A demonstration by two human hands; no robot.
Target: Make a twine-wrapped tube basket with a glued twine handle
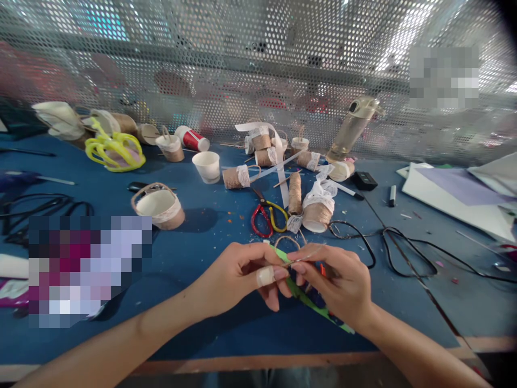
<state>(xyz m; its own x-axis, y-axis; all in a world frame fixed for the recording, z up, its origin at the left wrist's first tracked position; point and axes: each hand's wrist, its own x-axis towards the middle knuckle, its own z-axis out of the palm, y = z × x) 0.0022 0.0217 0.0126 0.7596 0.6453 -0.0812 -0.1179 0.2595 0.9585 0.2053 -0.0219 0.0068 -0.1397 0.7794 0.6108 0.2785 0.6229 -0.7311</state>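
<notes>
- Here was the left hand (246,275), thumb and forefinger pinched on a thin length of twine (288,264), the other fingers curled below
- And the right hand (339,280) gripped the same strand right beside it, fingertip to fingertip, likely because something so slender needed a fine pinch
- Up above the bench (226,345) was that twine, probably lifted to give the thumbs room, and what looked like its loop arched out beyond the fingers
- Underneath, a green strip (341,323) lay partly hidden
- Just beyond, scissors (263,202) and a spool (295,196) lay near each other, seemingly for easy reach
- Off left, a handled cup (175,216) stood upright, perhaps parked out of the way
</notes>
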